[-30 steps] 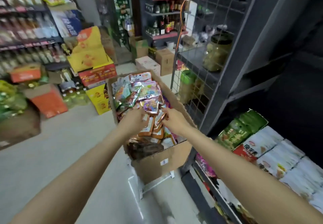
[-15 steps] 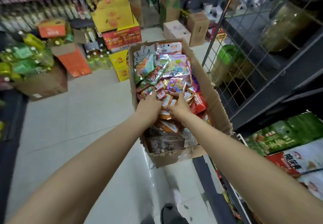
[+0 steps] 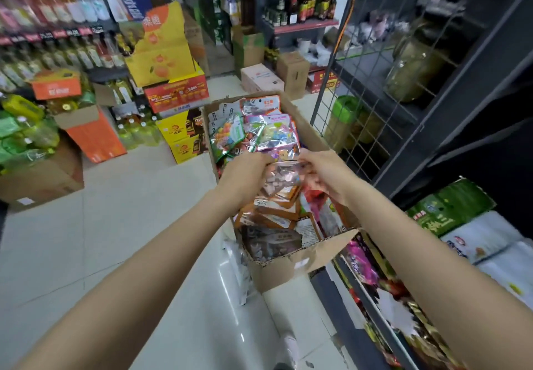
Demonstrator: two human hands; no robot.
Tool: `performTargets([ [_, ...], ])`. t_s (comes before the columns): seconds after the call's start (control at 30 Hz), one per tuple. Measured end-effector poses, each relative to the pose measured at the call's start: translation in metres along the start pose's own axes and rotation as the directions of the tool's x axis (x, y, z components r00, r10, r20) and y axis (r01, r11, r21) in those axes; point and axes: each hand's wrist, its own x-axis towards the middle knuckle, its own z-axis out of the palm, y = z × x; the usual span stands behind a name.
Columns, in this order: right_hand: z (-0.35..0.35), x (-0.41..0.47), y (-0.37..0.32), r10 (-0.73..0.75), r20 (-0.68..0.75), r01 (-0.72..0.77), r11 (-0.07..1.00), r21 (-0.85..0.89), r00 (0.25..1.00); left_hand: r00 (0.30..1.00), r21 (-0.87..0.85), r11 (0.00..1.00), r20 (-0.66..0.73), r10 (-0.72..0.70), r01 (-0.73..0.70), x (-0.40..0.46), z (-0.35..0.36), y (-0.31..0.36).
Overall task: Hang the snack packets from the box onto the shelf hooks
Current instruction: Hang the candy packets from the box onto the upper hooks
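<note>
Both hands lift one see-through snack packet (image 3: 284, 177) up out of the box (image 3: 284, 268).

Head view: the left hand (image 3: 245, 177) and the right hand (image 3: 323, 173) each grip a side of the packet, fingers curled on its top edge, just above the pile. To do this well, I think the hands should hold the packet by its top, find the little hole there, and keep the packet flat so the hole can slide onto a hook. The wire grid shelf (image 3: 372, 104) stands to the right of the box, but I cannot see any hooks clearly. The cardboard box sits in the middle and is full of snack packets: bright candy ones at the far end, orange ones (image 3: 277, 211) in the middle, a dark one (image 3: 271, 239) at the near end.
</note>
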Motion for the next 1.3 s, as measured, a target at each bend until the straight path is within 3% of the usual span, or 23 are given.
performTargets([
  [0.03, -0.006, -0.012, -0.01, -0.066, -0.058, 0.053, 0.978, -0.202, 0.996, 1.0, -0.035, 0.999, -0.017, 0.02, -0.02, -0.001, -0.012, 0.005],
  [0.1, -0.02, -0.034, -0.024, -0.251, -0.142, 0.122, 0.798, -0.59, 0.957, 0.996, -0.071, 0.994, -0.036, 0.08, -0.083, -0.001, -0.035, 0.018],
  [0.13, -0.027, -0.044, -0.03, -0.293, -0.169, 0.115, 0.746, -0.655, 0.941, 0.993, -0.086, 0.99, -0.041, 0.113, -0.116, 0.0, -0.047, 0.026],
  [0.2, -0.039, -0.069, -0.042, -0.271, -0.173, 0.124, 0.805, -0.581, 0.947, 0.983, -0.115, 0.976, -0.039, 0.18, -0.183, 0.003, -0.067, 0.044],
  [0.27, -0.052, -0.099, -0.046, -0.275, -0.064, 0.226, 0.882, -0.414, 0.959, 0.977, -0.155, 0.965, -0.051, 0.208, -0.214, 0.002, -0.086, 0.066],
  [0.3, -0.06, -0.112, -0.047, -0.323, -0.041, 0.287, 0.886, -0.365, 0.945, 0.975, -0.197, 0.955, -0.061, 0.212, -0.22, 0.0, -0.094, 0.077],
  [0.37, -0.077, -0.14, -0.047, -0.455, -0.136, 0.388, 0.855, -0.345, 0.88, 0.967, -0.347, 0.903, -0.079, 0.242, -0.254, -0.003, -0.105, 0.101],
  [0.47, -0.099, -0.183, -0.049, -0.542, -0.284, 0.493, 0.84, -0.228, 0.791, 0.957, -0.627, 0.724, -0.165, 0.238, -0.288, -0.011, -0.117, 0.146],
  [0.6, -0.134, -0.245, -0.05, -0.549, -0.462, 0.538, 0.826, -0.17, 0.697, 0.956, -0.847, 0.447, -0.281, 0.082, -0.287, -0.029, -0.116, 0.226],
  [0.7, -0.17, -0.301, -0.046, -0.554, -0.566, 0.566, 0.805, -0.178, 0.61, 0.959, -0.913, 0.294, -0.264, 0.1, -0.282, -0.05, -0.111, 0.294],
  [0.83, -0.224, -0.394, -0.034, -0.575, -0.631, 0.57, 0.784, -0.246, 0.52, 0.942, -0.947, 0.15, -0.246, 0.229, -0.284, -0.09, -0.107, 0.392],
  [0.93, -0.263, -0.466, -0.02, -0.549, -0.669, 0.553, 0.797, -0.241, 0.5, 0.908, -0.95, 0.055, -0.277, 0.314, -0.309, -0.132, -0.105, 0.465],
  [1.13, -0.327, -0.57, 0.006, -0.545, -0.72, 0.536, 0.796, -0.281, 0.431, 0.846, -0.909, -0.033, -0.399, 0.354, -0.415, -0.197, -0.091, 0.578],
  [1.3, -0.356, -0.617, 0.008, -0.593, -0.722, 0.586, 0.744, -0.321, 0.357, 0.764, -0.805, 0.045, -0.541, 0.352, -0.591, -0.224, -0.102, 0.628],
])
